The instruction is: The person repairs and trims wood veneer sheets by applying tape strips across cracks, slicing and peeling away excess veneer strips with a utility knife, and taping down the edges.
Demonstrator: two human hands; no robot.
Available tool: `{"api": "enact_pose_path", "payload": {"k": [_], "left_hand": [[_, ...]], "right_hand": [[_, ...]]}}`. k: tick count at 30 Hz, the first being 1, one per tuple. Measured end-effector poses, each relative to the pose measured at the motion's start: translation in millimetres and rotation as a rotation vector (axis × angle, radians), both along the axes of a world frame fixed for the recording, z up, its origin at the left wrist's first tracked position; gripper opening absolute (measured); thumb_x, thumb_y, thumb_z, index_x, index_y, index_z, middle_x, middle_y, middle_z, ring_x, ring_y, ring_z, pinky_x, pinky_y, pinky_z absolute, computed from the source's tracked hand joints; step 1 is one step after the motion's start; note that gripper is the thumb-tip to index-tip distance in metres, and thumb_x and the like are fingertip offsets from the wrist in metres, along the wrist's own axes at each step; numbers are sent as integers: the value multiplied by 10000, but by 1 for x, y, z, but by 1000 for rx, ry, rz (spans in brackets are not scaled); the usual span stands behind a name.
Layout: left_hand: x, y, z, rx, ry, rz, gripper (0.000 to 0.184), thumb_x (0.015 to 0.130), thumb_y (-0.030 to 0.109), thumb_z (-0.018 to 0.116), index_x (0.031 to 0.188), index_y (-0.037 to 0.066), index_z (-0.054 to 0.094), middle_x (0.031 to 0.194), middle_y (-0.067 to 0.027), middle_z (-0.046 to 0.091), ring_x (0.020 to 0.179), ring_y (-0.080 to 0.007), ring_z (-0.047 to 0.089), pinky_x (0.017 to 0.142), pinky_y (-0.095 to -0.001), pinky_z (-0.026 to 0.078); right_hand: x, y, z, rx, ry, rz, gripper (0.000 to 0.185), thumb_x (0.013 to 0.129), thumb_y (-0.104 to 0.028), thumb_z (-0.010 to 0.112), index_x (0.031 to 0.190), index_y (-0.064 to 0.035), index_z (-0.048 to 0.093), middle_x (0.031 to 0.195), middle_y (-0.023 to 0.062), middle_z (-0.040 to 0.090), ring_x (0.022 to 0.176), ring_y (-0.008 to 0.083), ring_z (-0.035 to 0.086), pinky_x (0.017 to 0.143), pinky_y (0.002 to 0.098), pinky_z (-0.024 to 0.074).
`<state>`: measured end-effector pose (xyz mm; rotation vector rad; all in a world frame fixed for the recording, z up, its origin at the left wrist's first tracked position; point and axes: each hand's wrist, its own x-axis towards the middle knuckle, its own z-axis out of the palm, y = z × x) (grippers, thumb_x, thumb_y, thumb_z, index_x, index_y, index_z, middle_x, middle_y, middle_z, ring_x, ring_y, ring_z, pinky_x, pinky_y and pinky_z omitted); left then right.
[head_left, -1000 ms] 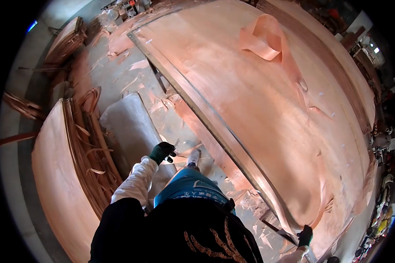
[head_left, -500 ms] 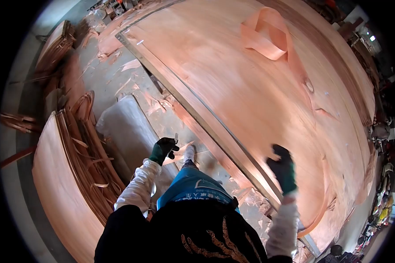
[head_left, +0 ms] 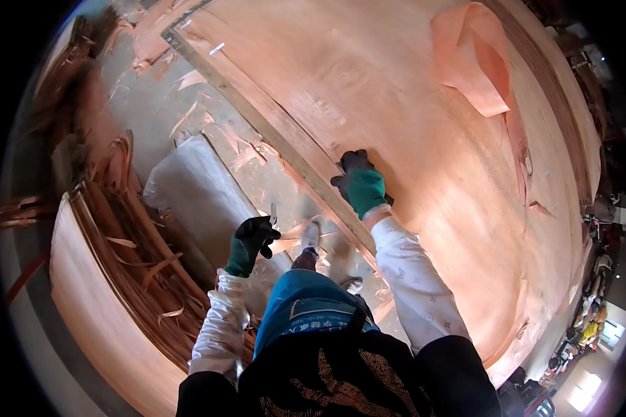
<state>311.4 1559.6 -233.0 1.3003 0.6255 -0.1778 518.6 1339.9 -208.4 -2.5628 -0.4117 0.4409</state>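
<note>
A large reddish wood veneer sheet (head_left: 424, 201) covers the work table, which has a straight edge strip (head_left: 257, 125) along its near side. My right hand (head_left: 360, 182), in a dark and green glove, rests on the veneer beside that strip, its fingers apart. Over the floor, left of the table, my left hand (head_left: 252, 243) is closed around a small metal blade (head_left: 273, 214) that sticks up from the fingers. A curled veneer strip (head_left: 476, 62) lies on the far part of the sheet.
Stacked veneer sheets (head_left: 97, 278) stand at the left. Beside them a grey-white board (head_left: 202, 187) lies low down. Torn veneer scraps (head_left: 240, 149) litter the floor around my feet (head_left: 310, 238). Assorted goods (head_left: 591, 320) line the far right.
My right hand has left the table's lower right corner and come up and left to the strip's middle. My left hand still holds the blade. The view has shifted.
</note>
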Motion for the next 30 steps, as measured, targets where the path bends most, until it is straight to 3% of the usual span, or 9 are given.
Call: {"api": "enact_pose_path", "payload": {"k": [6,13,16,19,22,23,26,28,30], "left_hand": [[80,-2,10,-23,-91,-213,299,961,164,551,1211,0,569,880,-96,687,658,-117,615,477,-233,490],[176,-24,-2,-162,-121,-254,360,940,131,568,1291,58,531,881,-57,660,639,-118,626,411,-229,454],[183,-23,-17,-139,-83,-263,389,921,130,596,1299,79,523,933,-70,655,628,-133,634,383,-230,438],[184,-23,-19,-136,-63,-268,410,907,134,614,1304,90,518,953,-73,656,638,-137,643,376,-232,437],[181,-22,-24,-158,-93,-274,444,905,128,604,1331,91,486,996,-83,661,665,-144,659,374,-234,434],[182,-23,-21,-268,-97,-230,416,911,104,576,1320,120,502,983,-56,669,689,-141,653,391,-242,449],[164,-21,-5,276,-134,-395,423,898,167,604,1307,133,502,949,-92,686,666,-179,660,429,-291,460],[158,13,-30,1242,-513,-657,179,864,235,640,1011,134,645,688,-54,618,584,-165,608,504,-341,469],[171,46,-23,1346,-533,-547,127,860,218,643,935,117,648,657,-42,603,535,-154,588,466,-319,456]], "right_hand": [[5,0,-4,-59,3,17,349,716,-184,755,998,-65,589,1068,190,569,921,393,621,747,469,532],[4,1,0,-128,-29,48,314,731,-185,737,986,-78,588,1034,169,590,908,388,628,726,468,537],[4,-8,-10,117,-203,92,245,763,-157,692,976,-93,591,1025,155,606,893,388,628,722,476,530],[-2,2,6,68,-169,26,224,810,-154,631,1026,-96,611,1097,122,608,964,343,616,691,469,524],[-10,29,-4,-342,-590,315,285,841,-161,568,1113,-95,621,1214,95,580,1086,286,558,663,438,516],[-10,37,-21,-441,-551,351,392,836,-185,546,1213,-91,593,1317,82,523,1183,271,480,707,424,494],[-17,35,-44,-336,-731,313,436,829,-192,529,1252,-92,563,1361,104,482,1224,309,445,766,441,470],[-19,33,-38,-402,-685,369,445,826,-188,537,1257,-78,553,1364,127,468,1239,331,428,801,435,451],[-18,37,-27,-443,-684,371,432,818,-175,550,1236,-68,568,1344,134,477,1225,320,443,785,403,460]]}}
